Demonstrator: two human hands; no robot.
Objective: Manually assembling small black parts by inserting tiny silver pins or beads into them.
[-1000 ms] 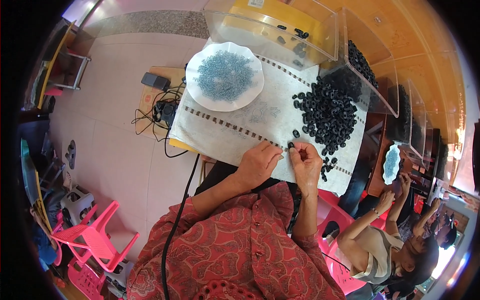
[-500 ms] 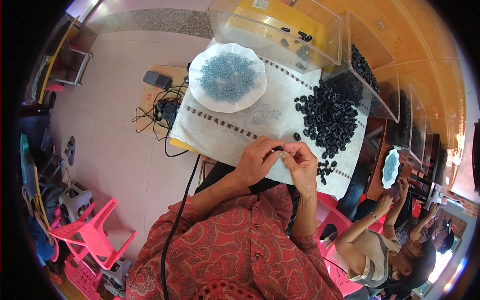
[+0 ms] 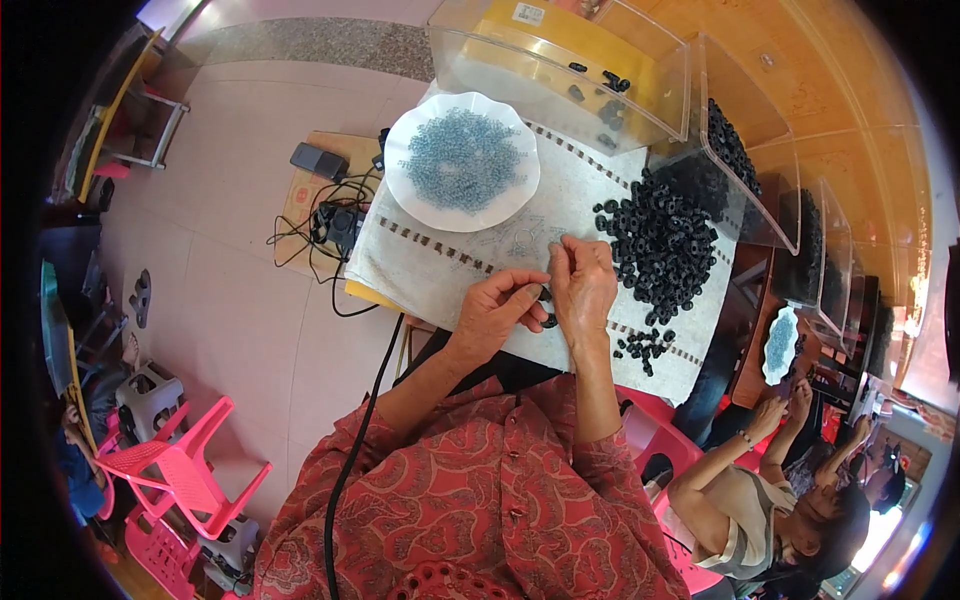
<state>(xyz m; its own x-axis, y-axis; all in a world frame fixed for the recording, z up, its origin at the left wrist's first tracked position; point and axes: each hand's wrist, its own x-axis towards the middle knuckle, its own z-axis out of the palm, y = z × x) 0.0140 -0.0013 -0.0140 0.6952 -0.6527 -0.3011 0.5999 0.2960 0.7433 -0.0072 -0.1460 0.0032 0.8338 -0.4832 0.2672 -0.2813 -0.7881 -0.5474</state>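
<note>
My left hand (image 3: pixel 500 310) is closed in a pinch on a small black plastic part (image 3: pixel 545 293) over the near edge of the cloth. Another black part (image 3: pixel 550 321) shows just below its fingertips. Beside it, my right hand (image 3: pixel 583 285) has thumb and index finger together above the cloth; whatever is between them is too small to make out. Several loose clear springs (image 3: pixel 520 240) lie by its fingertips. A white scalloped plate (image 3: pixel 398 190) heaped with small grey-blue springs (image 3: pixel 463 155) stands beyond my left hand. To the right spreads a pile of black parts (image 3: pixel 660 245).
A clear bin (image 3: pixel 560 60) with a few black parts stands at the back, and a fuller clear bin (image 3: pixel 750 170) tips toward the pile. Left of the table are tangled cables (image 3: pixel 335 215) and a pink chair (image 3: pixel 195 465). A co-worker (image 3: pixel 745 500) sits at right.
My right hand has parted from my left and moved forward to the loose springs. My left hand has shifted slightly left, still pinching the black part.
</note>
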